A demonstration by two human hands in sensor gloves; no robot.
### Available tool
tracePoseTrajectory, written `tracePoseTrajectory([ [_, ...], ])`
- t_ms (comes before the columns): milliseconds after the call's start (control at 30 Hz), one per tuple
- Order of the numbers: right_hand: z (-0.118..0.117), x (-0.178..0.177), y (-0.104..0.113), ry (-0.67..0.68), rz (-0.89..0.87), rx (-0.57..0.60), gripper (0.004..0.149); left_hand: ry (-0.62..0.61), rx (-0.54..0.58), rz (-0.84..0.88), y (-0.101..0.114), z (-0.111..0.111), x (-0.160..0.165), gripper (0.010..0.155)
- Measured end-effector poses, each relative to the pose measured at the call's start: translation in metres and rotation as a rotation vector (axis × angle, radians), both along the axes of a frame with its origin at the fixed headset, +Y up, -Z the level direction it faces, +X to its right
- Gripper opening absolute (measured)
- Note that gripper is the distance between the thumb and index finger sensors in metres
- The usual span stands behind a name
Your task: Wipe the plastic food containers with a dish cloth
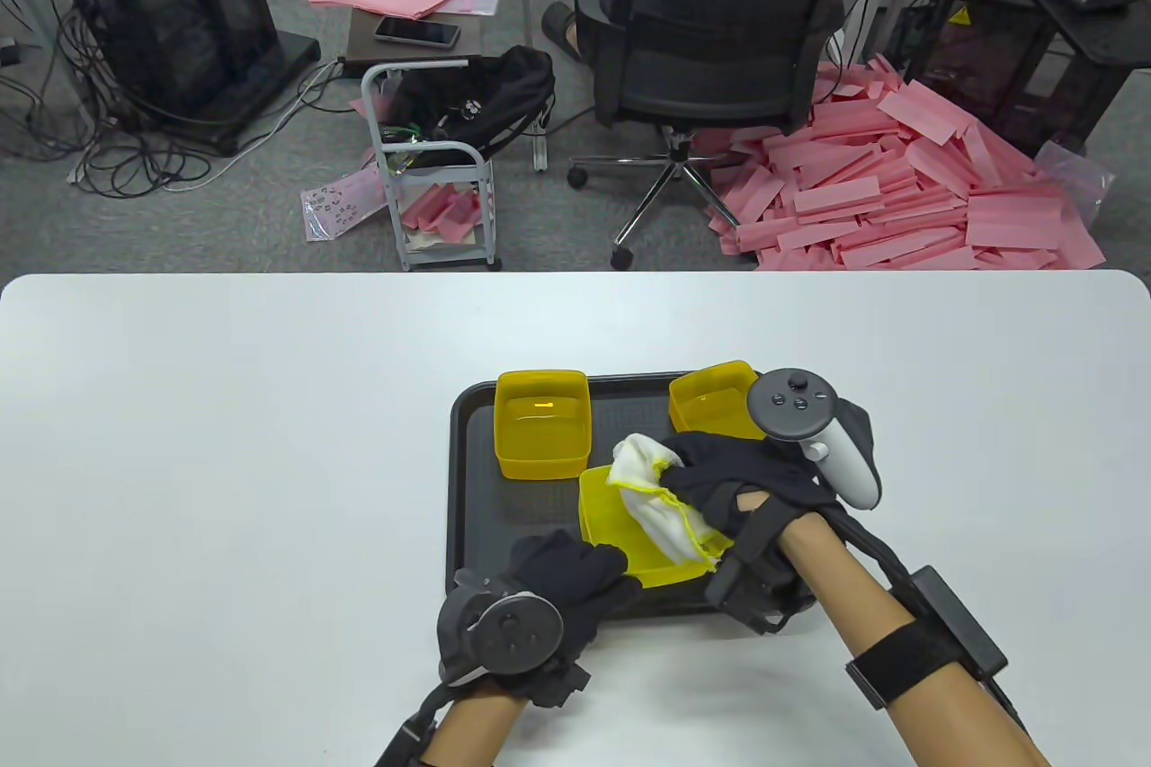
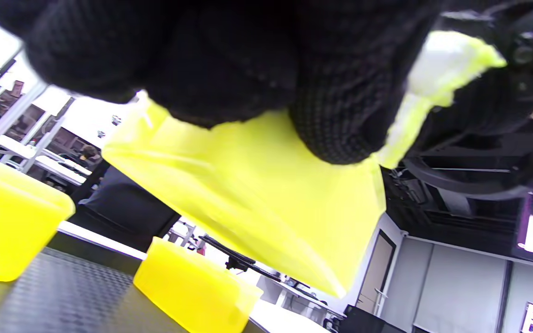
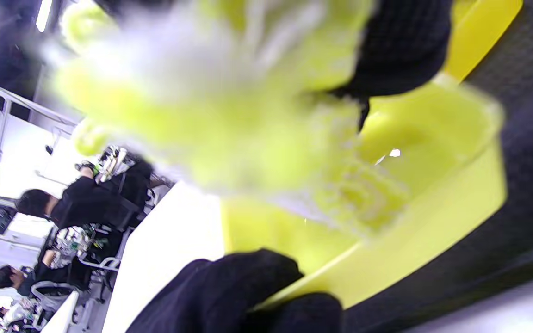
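Observation:
Three yellow plastic containers are over a black tray (image 1: 468, 479). The near container (image 1: 604, 515) is tilted and lifted off the tray; my left hand (image 1: 575, 578) grips its near rim, also seen in the left wrist view (image 2: 248, 194). My right hand (image 1: 719, 479) holds a white dish cloth (image 1: 652, 493) with a yellow edge and presses it into that container, blurred in the right wrist view (image 3: 229, 106). A second container (image 1: 542, 423) stands at the tray's back left. A third (image 1: 715, 398) stands at the back right, behind my right hand.
The tray sits near the front middle of a white table (image 1: 225, 443). Beyond the table's far edge stand an office chair (image 1: 719, 39), a small cart (image 1: 432, 164) and piles of pink foam strips (image 1: 899, 182) on the floor.

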State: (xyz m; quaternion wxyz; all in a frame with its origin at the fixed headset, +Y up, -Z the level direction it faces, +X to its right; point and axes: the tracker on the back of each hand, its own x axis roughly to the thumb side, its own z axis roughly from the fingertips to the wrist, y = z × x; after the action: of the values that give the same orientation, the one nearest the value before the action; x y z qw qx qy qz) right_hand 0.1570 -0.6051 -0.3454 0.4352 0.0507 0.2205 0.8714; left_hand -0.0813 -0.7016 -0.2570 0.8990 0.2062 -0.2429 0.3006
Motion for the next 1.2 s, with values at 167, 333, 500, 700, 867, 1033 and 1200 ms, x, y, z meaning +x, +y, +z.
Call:
tracePoseTrajectory([
  [167,0.001,0.032,0.013,-0.060,0.014,0.076,0.043,0.054,-0.015,0.058,0.001,-0.006,-0.018,0.039],
  [333,0.005,0.056,0.003,-0.129,0.053,0.157,0.043,0.055,-0.014,0.110,0.004,-0.007,-0.025,0.039],
  [500,0.016,0.048,-0.032,-0.091,-0.019,0.162,0.043,0.039,0.027,0.097,0.007,-0.002,-0.018,0.039],
  [700,0.025,0.032,-0.068,-0.026,-0.285,0.197,0.056,0.041,0.034,0.124,0.007,-0.002,-0.019,0.039],
  [867,0.037,0.018,-0.101,-0.030,-0.563,0.190,0.064,0.037,0.050,0.131,0.010,0.000,-0.020,0.039],
  [1033,0.040,0.015,-0.121,-0.095,-0.596,0.287,0.058,0.003,0.059,0.136,0.012,0.001,-0.019,0.039],
  [1200,0.041,0.019,-0.130,-0.108,-0.708,0.233,0.060,-0.064,0.068,0.183,0.014,0.002,-0.019,0.039],
])
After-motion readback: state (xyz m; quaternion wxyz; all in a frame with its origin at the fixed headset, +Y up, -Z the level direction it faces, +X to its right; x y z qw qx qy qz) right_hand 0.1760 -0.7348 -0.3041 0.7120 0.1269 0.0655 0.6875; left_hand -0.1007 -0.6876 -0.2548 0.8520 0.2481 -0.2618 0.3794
